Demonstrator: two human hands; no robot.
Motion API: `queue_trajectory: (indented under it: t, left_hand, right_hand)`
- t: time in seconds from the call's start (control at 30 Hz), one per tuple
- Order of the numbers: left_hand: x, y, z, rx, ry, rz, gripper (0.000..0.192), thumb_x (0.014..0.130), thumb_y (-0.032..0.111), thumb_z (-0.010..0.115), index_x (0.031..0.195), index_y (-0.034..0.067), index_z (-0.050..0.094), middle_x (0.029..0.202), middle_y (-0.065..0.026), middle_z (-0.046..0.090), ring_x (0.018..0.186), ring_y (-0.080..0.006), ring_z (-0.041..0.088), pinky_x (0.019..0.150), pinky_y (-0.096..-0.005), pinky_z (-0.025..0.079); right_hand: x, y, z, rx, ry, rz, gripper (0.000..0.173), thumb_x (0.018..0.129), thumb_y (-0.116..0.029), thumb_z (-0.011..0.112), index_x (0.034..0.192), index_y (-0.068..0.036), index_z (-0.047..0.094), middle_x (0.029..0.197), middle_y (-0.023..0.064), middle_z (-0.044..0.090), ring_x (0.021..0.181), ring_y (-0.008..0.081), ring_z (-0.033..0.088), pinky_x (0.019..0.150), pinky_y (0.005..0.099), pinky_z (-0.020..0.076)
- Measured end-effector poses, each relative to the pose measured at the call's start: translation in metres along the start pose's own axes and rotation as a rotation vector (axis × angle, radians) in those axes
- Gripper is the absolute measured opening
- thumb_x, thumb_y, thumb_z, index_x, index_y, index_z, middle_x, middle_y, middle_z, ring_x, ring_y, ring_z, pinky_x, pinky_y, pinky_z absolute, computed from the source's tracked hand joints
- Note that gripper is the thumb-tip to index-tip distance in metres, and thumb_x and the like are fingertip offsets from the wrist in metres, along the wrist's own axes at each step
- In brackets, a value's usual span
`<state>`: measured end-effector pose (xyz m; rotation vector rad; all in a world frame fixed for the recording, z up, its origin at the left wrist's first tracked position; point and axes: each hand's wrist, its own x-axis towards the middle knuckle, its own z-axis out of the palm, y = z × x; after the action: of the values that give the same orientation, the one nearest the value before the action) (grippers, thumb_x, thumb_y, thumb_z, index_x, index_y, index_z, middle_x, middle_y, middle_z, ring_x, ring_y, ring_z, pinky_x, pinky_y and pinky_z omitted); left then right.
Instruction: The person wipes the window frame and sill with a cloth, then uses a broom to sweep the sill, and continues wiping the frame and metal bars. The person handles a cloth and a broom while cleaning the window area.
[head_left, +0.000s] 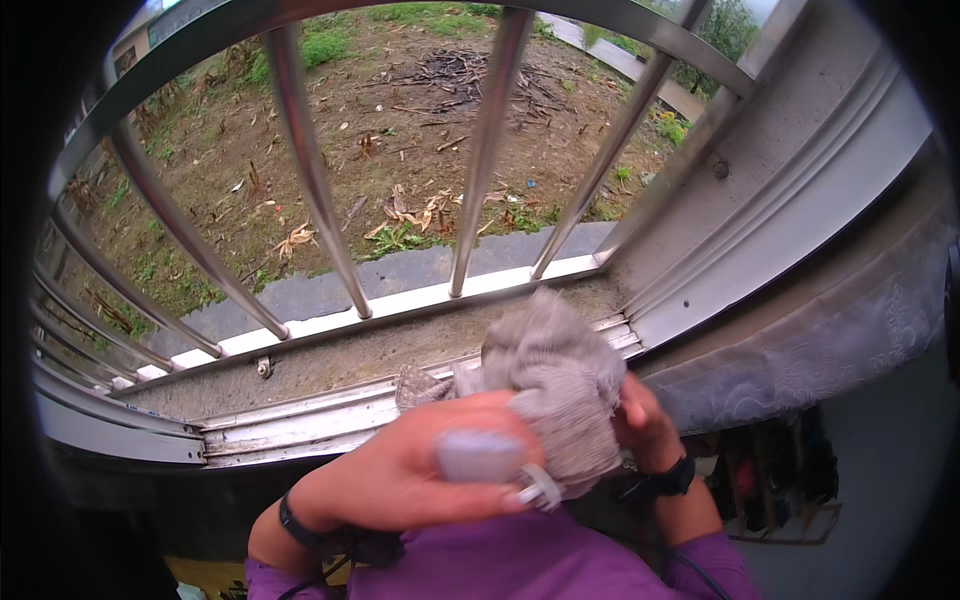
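A bunched, greyish-beige cloth (562, 390) with a ribbed weave is held up between my two hands, above the window sill. My left hand (420, 472) grips it from the lower left. A pale, blurred patch shows at the left hand, and I cannot tell what it is. By the left fingertips is a small whitish strip (541, 486), too blurred to name. My right hand (646, 420) holds the cloth's right side, its fingers partly hidden behind the folds. Under the cloth runs the white sliding-window track (300, 433), with dirt in its grooves.
Metal security bars (315, 172) stand beyond the rough concrete sill (315, 367). A metal window jamb (750, 232) rises at the right, beside a grey patterned curtain (795, 375). Outside lies bare soil with a heap of charred sticks (465, 75). Clothes (780, 465) hang at the lower right.
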<state>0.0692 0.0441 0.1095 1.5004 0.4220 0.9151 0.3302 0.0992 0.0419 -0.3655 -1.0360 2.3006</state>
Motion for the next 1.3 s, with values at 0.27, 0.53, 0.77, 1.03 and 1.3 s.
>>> queue_trajectory:
  t: [0.27, 0.53, 0.77, 1.03, 1.3]
  left_hand:
    - [0.119, -0.042, 0.009, 0.096, -0.035, -0.542, 0.013, 0.085, 0.015, 0.063, 0.090, 0.002, 0.063, 0.074, -0.0027, 0.063, 0.066, -0.0099, 0.059, 0.061, -0.0267, 0.048]
    - [0.217, -0.136, 0.008, 1.354, -0.066, -0.363, 0.020, 0.075, 0.015, 0.059, 0.089, 0.000, 0.064, 0.083, -0.0216, 0.065, 0.082, -0.0390, 0.063, 0.072, -0.0450, 0.052]
    - [0.246, -0.166, 0.003, 1.456, -0.178, -0.373, 0.028, 0.072, 0.016, 0.070, 0.091, -0.002, 0.058, 0.083, -0.0218, 0.065, 0.080, -0.0387, 0.065, 0.071, -0.0452, 0.053]
    - [0.252, -0.154, 0.007, 1.534, -0.184, -0.350, 0.038, 0.074, 0.029, 0.075, 0.087, -0.002, 0.059, 0.080, -0.0197, 0.065, 0.078, -0.0345, 0.066, 0.066, -0.0418, 0.054]
    - [0.258, -0.141, 0.006, 0.613, 0.024, -0.983, 0.036, 0.087, 0.032, 0.061, 0.087, -0.004, 0.062, 0.081, -0.0113, 0.066, 0.067, -0.0188, 0.065, 0.057, -0.0334, 0.052]
  right_hand:
    - [-0.094, 0.033, -0.049, 0.058, 0.394, -0.201, 0.082, 0.066, -0.031, 0.078, 0.129, 0.008, 0.043, 0.118, 0.0174, 0.059, 0.105, 0.0250, 0.061, 0.091, 0.0364, 0.0507]
    - [-0.137, 0.017, -0.081, -0.147, 0.201, 0.161, 0.079, 0.056, -0.014, 0.084, 0.124, 0.005, 0.049, 0.116, 0.0094, 0.061, 0.107, 0.0168, 0.056, 0.096, 0.0294, 0.0405]
    - [-0.159, 0.021, -0.099, -0.104, 0.163, 0.125, 0.082, 0.056, -0.013, 0.085, 0.127, 0.004, 0.048, 0.118, 0.0073, 0.059, 0.110, 0.0148, 0.053, 0.097, 0.0291, 0.0392]
    - [-0.157, 0.015, -0.106, -0.140, 0.106, 0.185, 0.085, 0.055, -0.013, 0.085, 0.128, 0.004, 0.046, 0.118, 0.0071, 0.059, 0.110, 0.0147, 0.053, 0.098, 0.0295, 0.0380]
    - [-0.161, 0.019, -0.107, -0.097, 0.084, 0.192, 0.087, 0.054, -0.014, 0.086, 0.128, 0.005, 0.045, 0.119, 0.0096, 0.059, 0.110, 0.0175, 0.054, 0.097, 0.0304, 0.0395]
